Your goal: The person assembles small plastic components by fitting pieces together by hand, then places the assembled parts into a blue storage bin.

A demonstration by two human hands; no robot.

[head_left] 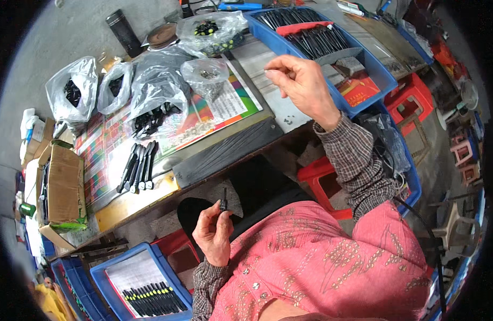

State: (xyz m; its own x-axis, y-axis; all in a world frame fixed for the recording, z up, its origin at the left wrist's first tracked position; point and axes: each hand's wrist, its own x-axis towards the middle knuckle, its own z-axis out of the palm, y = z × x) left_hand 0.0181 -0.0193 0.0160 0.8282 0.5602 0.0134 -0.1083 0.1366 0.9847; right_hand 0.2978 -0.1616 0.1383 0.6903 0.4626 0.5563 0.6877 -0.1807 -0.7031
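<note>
Low in front of my body, my left hand (213, 235) pinches a small black plastic part (223, 200) with a thin stem pointing up. Raised over the table's right part is my right hand (300, 85), its thumb and fingertips drawn together. Whatever it may hold is too small to make out. A few tiny dark pieces (289, 120) lie on the table below that hand. Nearer the left hand, several black handle-shaped pieces (138, 167) lie side by side at the table's front. A heap of small metal bits (195, 131) is spread on a colourful printed sheet (236, 104).
Plastic bags of black parts (70, 91) stand at the back left, beside a bag of small metal pieces (205, 80). A blue bin (383, 80) of black rods is far right. Another blue tray (99, 267) sits lower left. A cardboard box (65, 184) borders the left.
</note>
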